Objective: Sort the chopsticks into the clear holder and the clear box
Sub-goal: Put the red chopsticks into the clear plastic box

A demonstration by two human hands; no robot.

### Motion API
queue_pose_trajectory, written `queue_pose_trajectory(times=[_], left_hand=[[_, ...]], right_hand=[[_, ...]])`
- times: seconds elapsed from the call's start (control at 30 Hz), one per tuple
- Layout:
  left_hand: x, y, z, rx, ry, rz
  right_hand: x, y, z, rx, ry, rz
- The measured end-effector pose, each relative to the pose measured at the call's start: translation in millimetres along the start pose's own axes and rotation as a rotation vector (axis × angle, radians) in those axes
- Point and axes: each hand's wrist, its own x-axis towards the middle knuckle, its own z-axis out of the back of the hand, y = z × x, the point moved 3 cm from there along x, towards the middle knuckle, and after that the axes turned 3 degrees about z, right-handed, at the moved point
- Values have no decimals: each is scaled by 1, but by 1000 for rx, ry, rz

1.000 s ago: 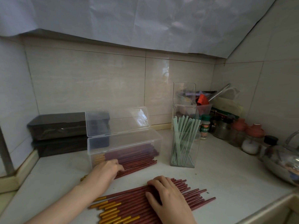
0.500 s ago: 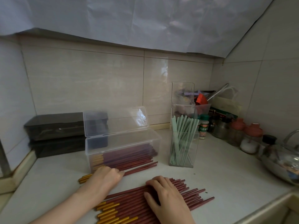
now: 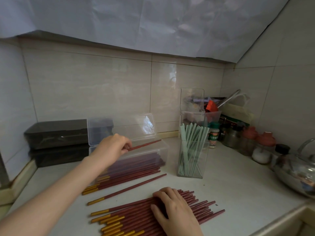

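Observation:
A clear box (image 3: 163,148) with its lid raised stands at mid-counter and holds several dark red chopsticks. My left hand (image 3: 111,148) hovers over the box's open top, gripping a red chopstick (image 3: 144,145) that points right. More red chopsticks with gold ends lie in front of the box (image 3: 119,182), one of them apart (image 3: 127,189). A large pile of them (image 3: 136,217) lies near me, with my right hand (image 3: 172,210) resting flat on it. To the right, the clear holder (image 3: 192,159) holds several pale green chopsticks.
Two dark boxes (image 3: 56,133) are stacked at the back left. Seasoning jars (image 3: 260,147), a small bottle (image 3: 214,137), clear containers (image 3: 192,106) and a metal kettle (image 3: 300,172) crowd the right corner. The counter's edge runs along the lower right.
My left hand rose from the chopsticks in front of the box to above the box, taking a red chopstick with it. My right hand stayed on the pile.

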Motion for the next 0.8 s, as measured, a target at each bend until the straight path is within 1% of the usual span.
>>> queue_pose_trajectory(times=[0.07, 0.17, 0.23, 0.3, 0.37, 0.43, 0.47, 0.53, 0.63, 0.7, 0.8], left_hand=[[8, 4, -11, -23, 75, 21], [14, 9, -19, -116, 122, 66], [14, 12, -20, -121, 125, 85], [9, 11, -15, -103, 69, 93], [-6, 4, -8, -98, -55, 69], [-29, -10, -2, -119, -170, -20], [-42, -17, -3, -119, -180, -78], [-63, -24, -17, -103, -120, -151], [-82, -13, -51, 6, 22, -179], [-90, -2, -66, 23, 66, -176], [-90, -1, -72, 172, 44, -174]], right_hand=[[0, 0, 0, 5, -10, 12], [0, 0, 0, -18, -22, 37], [1, 0, 0, -1, -26, 32], [1, 0, 1, 9, -28, 26], [1, -2, -1, -1, -45, 56], [2, -4, -2, -25, -55, 85], [2, -5, -4, -28, -67, 82], [1, -3, -3, 4, -58, 62], [0, -2, -4, 22, -17, 53], [0, -1, -2, 11, -22, 35], [0, -1, -2, 10, -30, 39]])
